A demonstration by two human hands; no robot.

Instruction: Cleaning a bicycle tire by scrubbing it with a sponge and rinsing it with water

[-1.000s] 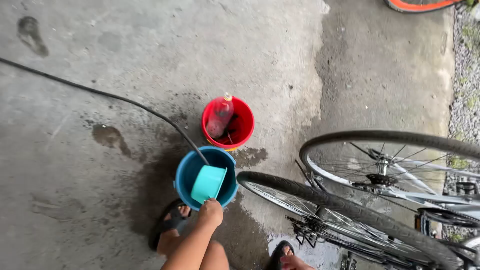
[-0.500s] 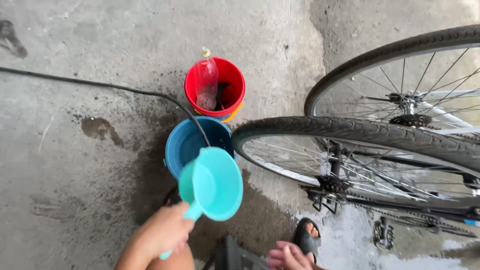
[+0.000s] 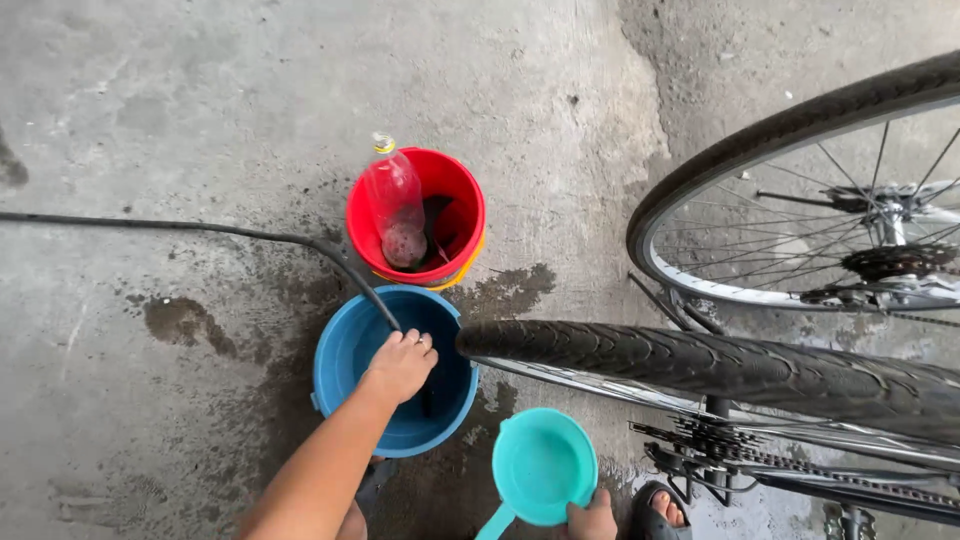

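Note:
My left hand [image 3: 400,365] reaches down into a blue bucket [image 3: 335,375], its fingers curled around a black hose [image 3: 200,228] where the hose drops over the rim. Along the bottom edge, my right hand [image 3: 590,520] grips the rim of a teal scoop [image 3: 540,465], held level with its mouth facing up beside the bucket. Just behind the blue bucket stands a red bucket [image 3: 465,205], with a clear plastic bottle [image 3: 395,205] leaning inside it.
An upturned bicycle stands to the right: one tyre [image 3: 740,365] passes close over the blue bucket's right side, and a second wheel [image 3: 800,130] stands behind it. Chain and sprockets [image 3: 700,440] are low on the right. My sandalled foot [image 3: 665,505] is on wet concrete.
The teal scoop came up out of the blue bucket in my left hand and now sits in my right hand. My left hand has gone back into the bucket onto the hose.

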